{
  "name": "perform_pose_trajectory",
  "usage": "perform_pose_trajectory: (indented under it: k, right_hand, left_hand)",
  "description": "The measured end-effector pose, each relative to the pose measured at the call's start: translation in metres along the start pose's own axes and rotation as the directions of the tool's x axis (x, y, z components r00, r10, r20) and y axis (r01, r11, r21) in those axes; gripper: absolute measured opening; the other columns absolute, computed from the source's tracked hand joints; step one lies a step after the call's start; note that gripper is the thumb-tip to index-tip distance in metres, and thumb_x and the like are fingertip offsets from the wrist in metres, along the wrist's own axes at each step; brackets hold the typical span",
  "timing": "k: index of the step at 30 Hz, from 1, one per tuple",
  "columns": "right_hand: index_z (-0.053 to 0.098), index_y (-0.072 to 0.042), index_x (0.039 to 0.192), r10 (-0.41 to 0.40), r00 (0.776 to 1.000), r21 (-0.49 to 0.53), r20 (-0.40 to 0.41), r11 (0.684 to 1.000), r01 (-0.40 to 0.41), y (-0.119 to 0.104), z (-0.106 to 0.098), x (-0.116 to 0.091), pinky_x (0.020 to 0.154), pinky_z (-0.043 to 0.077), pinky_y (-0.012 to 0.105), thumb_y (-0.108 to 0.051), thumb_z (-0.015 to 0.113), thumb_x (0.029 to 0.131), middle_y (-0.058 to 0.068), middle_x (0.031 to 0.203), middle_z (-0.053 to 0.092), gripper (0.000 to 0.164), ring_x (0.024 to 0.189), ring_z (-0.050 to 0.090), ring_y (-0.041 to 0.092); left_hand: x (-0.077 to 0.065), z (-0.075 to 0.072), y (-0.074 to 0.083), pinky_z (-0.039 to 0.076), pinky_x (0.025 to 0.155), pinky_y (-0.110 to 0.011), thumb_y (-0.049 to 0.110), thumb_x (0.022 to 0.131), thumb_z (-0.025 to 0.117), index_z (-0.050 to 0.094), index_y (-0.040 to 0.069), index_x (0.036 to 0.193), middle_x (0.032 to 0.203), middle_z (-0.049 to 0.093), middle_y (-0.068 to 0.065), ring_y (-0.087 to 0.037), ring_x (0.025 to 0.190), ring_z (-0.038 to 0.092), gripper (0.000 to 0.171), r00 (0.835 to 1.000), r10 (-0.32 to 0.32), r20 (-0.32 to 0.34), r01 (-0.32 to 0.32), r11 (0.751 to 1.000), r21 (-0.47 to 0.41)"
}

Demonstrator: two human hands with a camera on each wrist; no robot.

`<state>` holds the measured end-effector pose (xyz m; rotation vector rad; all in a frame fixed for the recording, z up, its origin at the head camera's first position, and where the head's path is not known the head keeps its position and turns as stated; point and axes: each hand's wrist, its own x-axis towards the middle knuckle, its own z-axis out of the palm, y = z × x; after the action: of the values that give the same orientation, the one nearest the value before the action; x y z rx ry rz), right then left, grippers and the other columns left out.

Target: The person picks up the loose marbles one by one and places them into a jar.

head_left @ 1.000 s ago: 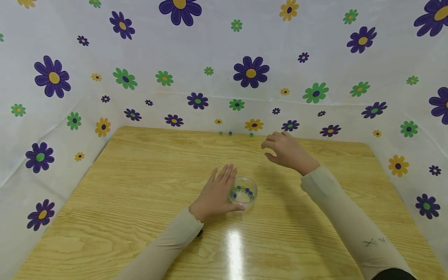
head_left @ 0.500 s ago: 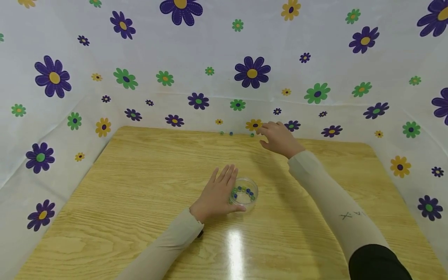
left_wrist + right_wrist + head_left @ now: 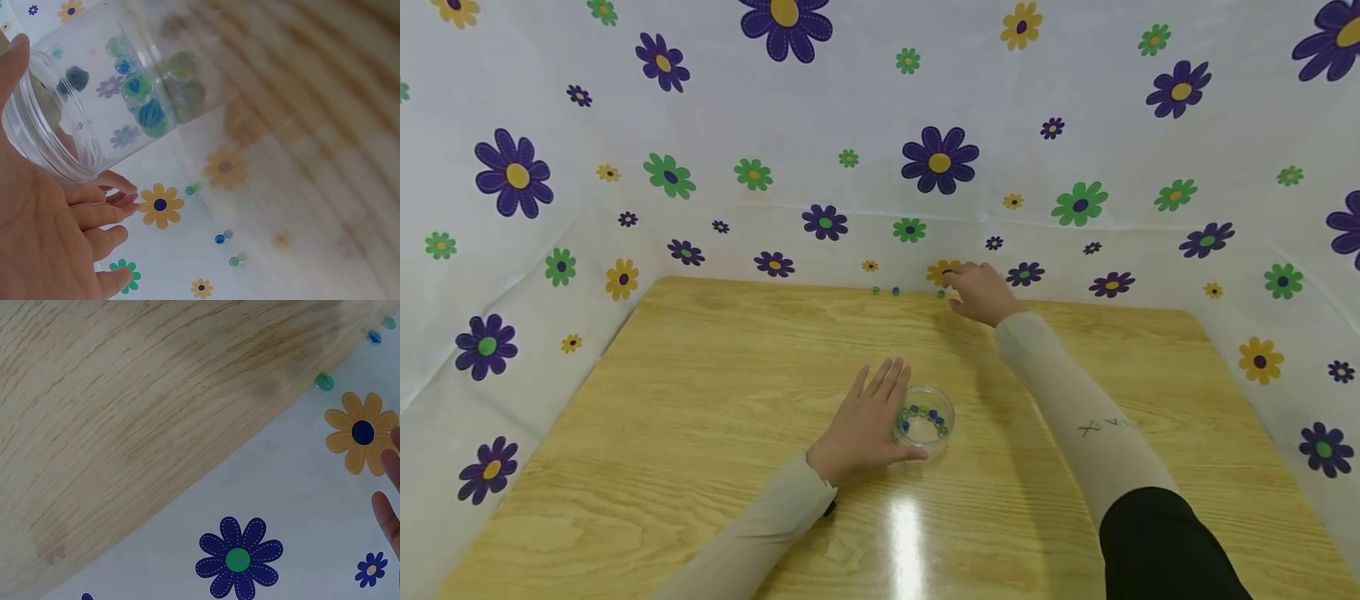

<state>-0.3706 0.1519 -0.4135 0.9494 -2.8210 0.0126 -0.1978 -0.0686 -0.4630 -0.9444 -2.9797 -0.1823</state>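
Observation:
A clear round jar (image 3: 922, 431) without a lid stands on the table, with several green and blue glass marbles (image 3: 150, 112) along its bottom. My left hand (image 3: 863, 429) rests against the jar's left side, fingers straight and thumb spread along the near side. Over the far edge of the table, my right hand (image 3: 983, 293) is stretched out, fingers slightly bent, holding nothing. Just left of its fingertips lies a green marble (image 3: 942, 293). Further left along that edge are a blue marble (image 3: 896, 291) and another green marble (image 3: 876, 290).
The wooden table (image 3: 715, 358) ends at a white flowered cloth (image 3: 820, 179), which hangs behind it and on both sides. A bright light reflection falls on the wood in front of the jar.
My right hand has moved left and away from me, closer to the green marble at the far edge. The left hand and the jar have stayed in place.

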Motion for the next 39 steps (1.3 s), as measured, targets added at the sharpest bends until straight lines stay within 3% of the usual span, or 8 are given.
perform_pose_trajectory:
  k: [9,16,28,39]
  right_hand:
    - [0.062,-0.007,0.120,0.092,0.987,0.004,0.132,0.996,-0.093,0.006,0.017,0.012,0.096,0.046,0.047,-0.018,0.069,0.085,0.014,0.119,0.064,0.037,0.107,0.060,0.031]
    - [0.060,-0.009,0.124,0.128,0.984,0.027,0.127,0.991,-0.132,0.007,0.032,0.020,0.099,0.044,0.047,-0.018,0.068,0.086,0.016,0.123,0.061,0.040,0.114,0.057,0.032]
    - [0.058,-0.006,0.125,0.087,0.995,0.009,0.040,0.996,-0.088,-0.001,0.046,0.031,0.100,0.043,0.050,-0.017,0.065,0.088,0.015,0.126,0.058,0.040,0.118,0.055,0.033]
    - [0.061,-0.005,0.122,0.042,0.995,-0.121,0.095,0.992,-0.031,-0.003,0.049,0.028,0.101,0.044,0.047,-0.018,0.051,0.096,0.015,0.125,0.060,0.031,0.116,0.058,0.032]
  left_hand:
    - [-0.002,0.003,0.001,0.013,0.118,-0.049,0.075,0.075,0.053,0.013,0.001,0.151,0.157,0.015,-0.016,-0.028,0.146,0.015,0.113,1.000,-0.002,-0.005,0.002,1.000,-0.014]
    - [-0.003,-0.002,0.000,0.012,0.118,-0.049,0.075,0.075,0.053,0.012,0.001,0.151,0.157,0.015,-0.016,-0.028,0.146,0.015,0.113,1.000,-0.004,0.003,0.004,1.000,-0.001]
    - [-0.005,-0.001,-0.005,0.014,0.118,-0.049,0.075,0.075,0.053,0.012,0.001,0.151,0.157,0.015,-0.016,-0.028,0.146,0.015,0.114,1.000,-0.012,0.000,0.012,1.000,0.005]
    - [-0.005,-0.002,-0.001,0.014,0.117,-0.050,0.077,0.074,0.052,0.014,0.000,0.150,0.157,0.016,-0.017,-0.029,0.146,0.016,0.115,1.000,0.005,0.006,-0.005,1.000,0.005]
